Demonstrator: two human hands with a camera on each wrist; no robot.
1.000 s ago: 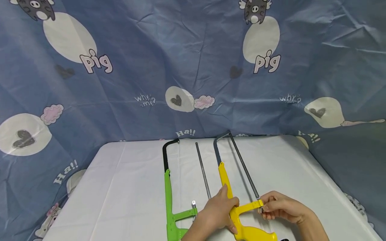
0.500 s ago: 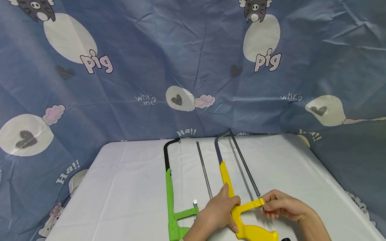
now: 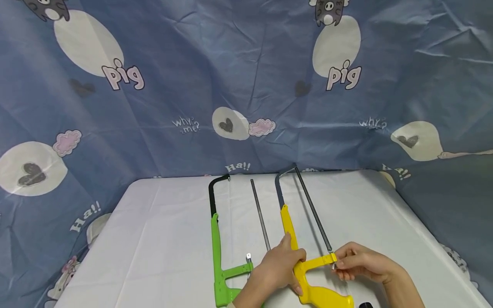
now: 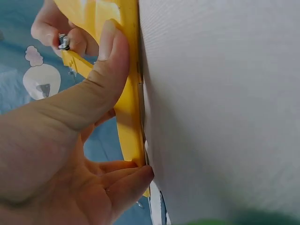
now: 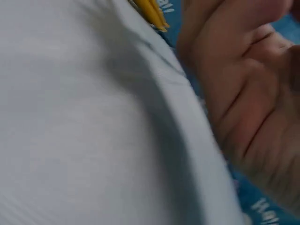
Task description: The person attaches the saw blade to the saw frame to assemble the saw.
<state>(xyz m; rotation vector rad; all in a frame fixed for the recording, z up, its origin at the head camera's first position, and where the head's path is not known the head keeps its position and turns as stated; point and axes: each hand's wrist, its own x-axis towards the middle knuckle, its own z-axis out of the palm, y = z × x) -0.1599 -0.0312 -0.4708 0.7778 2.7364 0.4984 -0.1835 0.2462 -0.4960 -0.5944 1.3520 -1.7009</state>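
Note:
A yellow hacksaw (image 3: 321, 295) stands on edge on the white table, with its dark blade (image 3: 313, 209) running from the far tip of the frame to the short front arm. My left hand (image 3: 279, 267) grips the yellow frame beside that arm; in the left wrist view its thumb (image 4: 105, 70) lies along the frame and the other fingers reach around the far side. At the end of the arm my right hand (image 3: 363, 264) pinches the small metal tightening screw (image 4: 63, 42) between thumb and fingers. The right wrist view shows mostly the palm (image 5: 248, 93).
Left of the yellow saw lies a green hacksaw (image 3: 217, 256) with no blade in its frame. A loose grey blade (image 3: 260, 214) lies between the two saws. A small black object (image 3: 365, 305) sits at the near edge. Patterned blue cloth (image 3: 246, 85) hangs behind the white table (image 3: 165, 239).
The head view shifts slightly. Both hands keep their places on the yellow hacksaw, and the fingers at the screw shift only a little.

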